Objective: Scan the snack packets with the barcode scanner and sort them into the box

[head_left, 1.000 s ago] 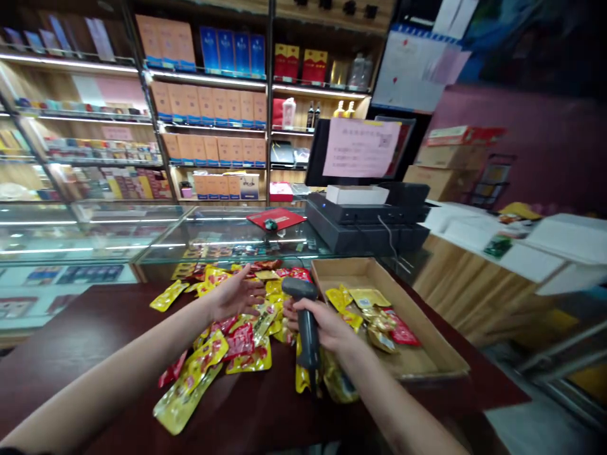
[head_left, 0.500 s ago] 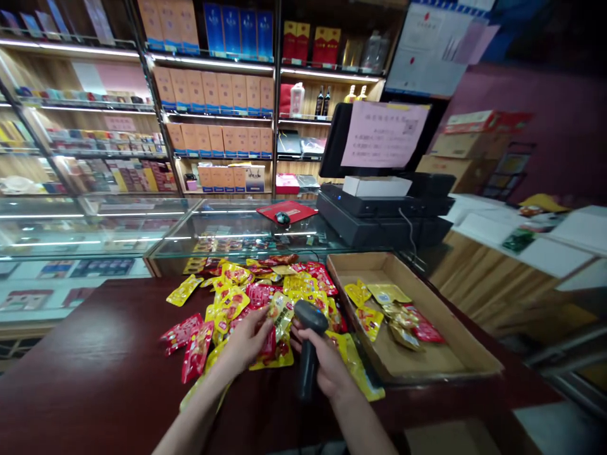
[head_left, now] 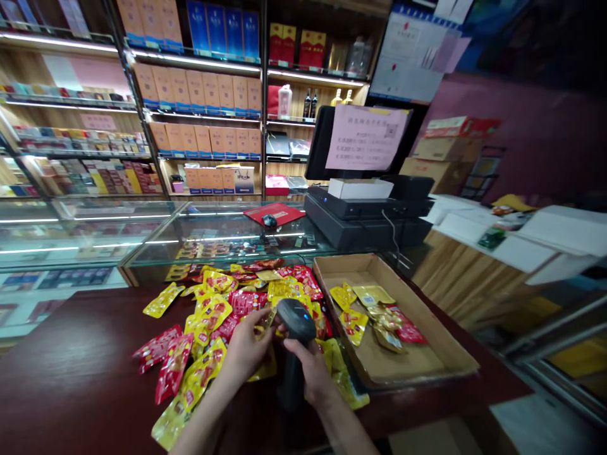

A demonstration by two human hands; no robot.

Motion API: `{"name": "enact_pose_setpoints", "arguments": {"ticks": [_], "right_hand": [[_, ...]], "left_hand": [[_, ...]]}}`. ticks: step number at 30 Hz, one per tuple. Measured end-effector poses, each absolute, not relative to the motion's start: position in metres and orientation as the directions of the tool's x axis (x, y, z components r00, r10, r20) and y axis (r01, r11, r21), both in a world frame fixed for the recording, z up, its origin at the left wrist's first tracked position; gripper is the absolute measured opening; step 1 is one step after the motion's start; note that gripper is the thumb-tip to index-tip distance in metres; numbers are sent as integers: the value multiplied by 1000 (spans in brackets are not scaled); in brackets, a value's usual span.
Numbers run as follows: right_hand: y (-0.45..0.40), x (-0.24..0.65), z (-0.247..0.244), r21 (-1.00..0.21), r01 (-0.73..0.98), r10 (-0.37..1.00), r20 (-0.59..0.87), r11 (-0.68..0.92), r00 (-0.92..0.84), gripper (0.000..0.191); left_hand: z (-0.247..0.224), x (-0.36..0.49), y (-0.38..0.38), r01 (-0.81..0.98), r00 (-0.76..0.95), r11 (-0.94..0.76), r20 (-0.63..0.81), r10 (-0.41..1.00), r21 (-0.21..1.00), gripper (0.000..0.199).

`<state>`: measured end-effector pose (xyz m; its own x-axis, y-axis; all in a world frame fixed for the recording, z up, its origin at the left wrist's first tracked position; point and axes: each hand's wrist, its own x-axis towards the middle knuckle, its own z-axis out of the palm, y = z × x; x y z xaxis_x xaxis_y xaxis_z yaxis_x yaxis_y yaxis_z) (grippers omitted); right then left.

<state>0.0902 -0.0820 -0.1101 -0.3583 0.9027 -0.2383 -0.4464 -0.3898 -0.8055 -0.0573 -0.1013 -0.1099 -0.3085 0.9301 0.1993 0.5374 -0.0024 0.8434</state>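
My right hand [head_left: 313, 370] is wrapped round the handle of a black barcode scanner [head_left: 294, 319], whose head shows a small blue light. Close to the scanner's head, my left hand [head_left: 249, 344] pinches a small yellow snack packet [head_left: 270, 317], seen nearly edge-on. Under and behind both hands spreads a loose pile of yellow snack packets [head_left: 208, 316] and red ones [head_left: 247, 302]. Two red packets [head_left: 174, 366] lie at the pile's left side. To the right, a shallow cardboard box [head_left: 439, 354] holds several yellow, gold and red packets [head_left: 354, 325].
A glass display counter [head_left: 222, 221] borders the dark red tabletop [head_left: 85, 366] at the back, with a mouse [head_left: 270, 220] on a red mat [head_left: 287, 215]. A cash drawer [head_left: 355, 221] and a monitor with a paper sign [head_left: 365, 136] stand behind the box.
My left hand has tilted the packet from face-up to nearly edge-on and brought it against the scanner's head. The whole view has shifted slightly, so things appear further left.
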Motion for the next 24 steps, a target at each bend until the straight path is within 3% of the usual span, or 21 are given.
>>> {"name": "enact_pose_setpoints", "arguments": {"ticks": [5, 8, 10, 15, 20, 24], "right_hand": [[-79, 95, -100, -836, -463, 917, -110, -295, -384, 31], [-75, 98, -94, -849, -439, 938, -169, -294, -302, 34], [-72, 100, -90, -858, -416, 941, -195, -300, -276, 35], [-61, 104, -82, -884, -311, 905, -232, -350, -357, 32], [-57, 107, -73, -939, -254, 907, -112, -230, -405, 27], [-58, 109, -69, -969, -196, 937, -75, -149, -340, 26]], "left_hand": [[-103, -60, -93, 111, -250, 9, 19, 968, 994, 37], [-102, -59, -92, -199, -154, 73, -104, 983, 977, 44], [-101, -57, -93, -313, -118, 93, -135, 984, 945, 48], [-94, -58, -90, -347, -47, 123, -148, 988, 930, 45], [-85, -70, -72, -304, -14, 186, -200, 980, 934, 45], [-74, -81, -51, -283, -56, 186, -210, 976, 941, 47]]}}
